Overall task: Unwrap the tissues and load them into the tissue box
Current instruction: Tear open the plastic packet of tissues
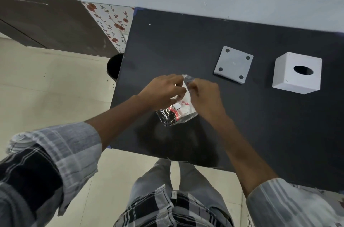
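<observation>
A tissue pack (pixel 176 113) in clear plastic wrap with black and red print is held above the black table (pixel 260 124). My left hand (pixel 163 91) and my right hand (pixel 204 94) both pinch the wrap's top edge, close together. A white cube tissue box (pixel 296 73) with an oval hole facing me sits at the right. Its grey square base plate (pixel 233 64) lies flat beside it, to its left, with round pads at its corners.
The table's near edge runs just in front of my legs, and its left edge drops to a tiled floor. A dark round object (pixel 114 65) sits by the table's left edge. A floral panel (pixel 111 22) and a brown board lean at the back left.
</observation>
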